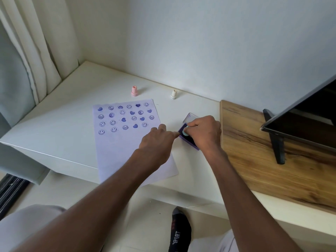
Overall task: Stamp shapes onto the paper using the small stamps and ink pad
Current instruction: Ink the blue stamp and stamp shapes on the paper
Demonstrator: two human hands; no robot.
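Only readable word: "SPORT", white capitals on dark sock (179,231), running up side of foot, low in view between forearms, well below both hands. Paper (127,142) under left hand (156,140) carries purple stamped marks, smiley faces and hearts, up and left of that hand; few round marks may hold tiny lettering, too small to read.

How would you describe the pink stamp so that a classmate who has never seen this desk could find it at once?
Start at the white desk and find the paper covered in purple smileys and hearts. Just beyond the paper's far edge, toward the wall, two small stamps stand upright. The pink stamp is the left one; its neighbour, the cream stamp, is pale and stands further right.
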